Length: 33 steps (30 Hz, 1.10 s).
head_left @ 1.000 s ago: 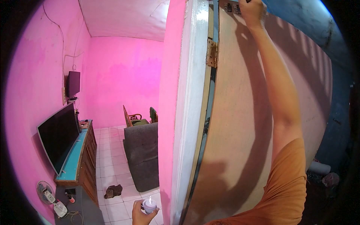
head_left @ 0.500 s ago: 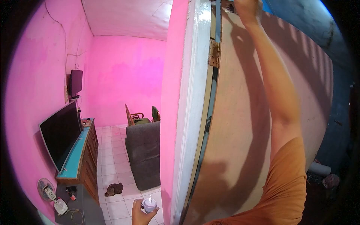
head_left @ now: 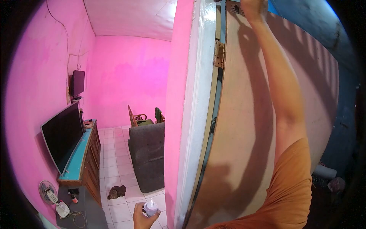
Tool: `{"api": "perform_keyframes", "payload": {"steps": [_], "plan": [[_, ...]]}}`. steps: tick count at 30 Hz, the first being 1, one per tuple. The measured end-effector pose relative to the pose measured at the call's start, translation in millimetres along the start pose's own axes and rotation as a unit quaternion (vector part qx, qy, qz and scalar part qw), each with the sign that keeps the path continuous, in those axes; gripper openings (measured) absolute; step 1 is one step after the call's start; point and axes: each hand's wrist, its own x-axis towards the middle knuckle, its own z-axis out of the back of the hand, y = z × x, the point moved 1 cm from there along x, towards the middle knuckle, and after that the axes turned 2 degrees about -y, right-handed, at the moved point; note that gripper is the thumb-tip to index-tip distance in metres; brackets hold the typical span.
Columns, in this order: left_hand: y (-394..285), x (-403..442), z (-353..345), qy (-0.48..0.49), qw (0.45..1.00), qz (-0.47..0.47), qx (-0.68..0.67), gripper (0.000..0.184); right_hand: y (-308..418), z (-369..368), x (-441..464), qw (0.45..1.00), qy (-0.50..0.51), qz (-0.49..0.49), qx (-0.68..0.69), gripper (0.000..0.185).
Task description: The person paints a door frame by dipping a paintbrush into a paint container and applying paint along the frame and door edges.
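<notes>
My left hand (head_left: 142, 218) is closed round a small pale bottle (head_left: 151, 208) at the bottom of the view, and a pointed white spout (head_left: 151, 201) sticks upward from it. My right hand (head_left: 254, 10) is raised to the top of the tan wooden door (head_left: 244, 114). Its fingers are cut off by the frame's upper edge, so their grip is hidden. Just left of this hand, a dark, worn patch (head_left: 235, 8) shows on the door's upper corner. A worn metal hinge (head_left: 219, 54) joins the door to the white frame (head_left: 196, 95).
A television (head_left: 63, 137) stands on a turquoise-topped wooden cabinet (head_left: 91, 152) at left. Near it are a fan (head_left: 47, 192) and a grey surface (head_left: 85, 210). A dark grey sofa (head_left: 148, 158) and a brown cloth-like heap (head_left: 116, 192) are on the tiled floor (head_left: 118, 168).
The view has shifted slightly. My right hand has moved a little to the right along the door's top, showing more of the dark patch. The left hand still holds the bottle.
</notes>
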Motion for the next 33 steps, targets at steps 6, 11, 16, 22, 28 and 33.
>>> {"api": "perform_keyframes", "payload": {"steps": [6,11,16,22,28,33], "plan": [[0.1,-3.5,0.0,0.009,1.0,0.022,-0.013,0.062,-3.8,10.8,-1.0,1.0,0.003,0.008,0.003,0.021],[-0.5,-3.9,-0.4,0.0,1.0,0.003,-0.014,0.062,5.4,6.7,0.2,0.999,0.02,0.015,-0.028,0.021],[3.3,-5.9,-4.2,0.005,1.0,0.012,-0.023,0.063,2.1,25.9,10.9,0.998,-0.037,0.044,-0.008,0.021],[2.9,-1.6,-3.3,0.016,1.0,0.014,-0.016,0.063,13.3,40.6,1.2,0.996,-0.032,0.033,0.079,0.02],[-9.3,16.3,-3.6,0.058,0.998,0.026,-0.008,0.057,73.3,109.5,-40.0,0.959,0.18,-0.199,0.092,0.02],[-29.1,37.7,0.1,0.066,0.997,-0.021,-0.019,0.057,77.2,150.9,-97.9,0.857,0.317,-0.343,0.219,0.01]]}}
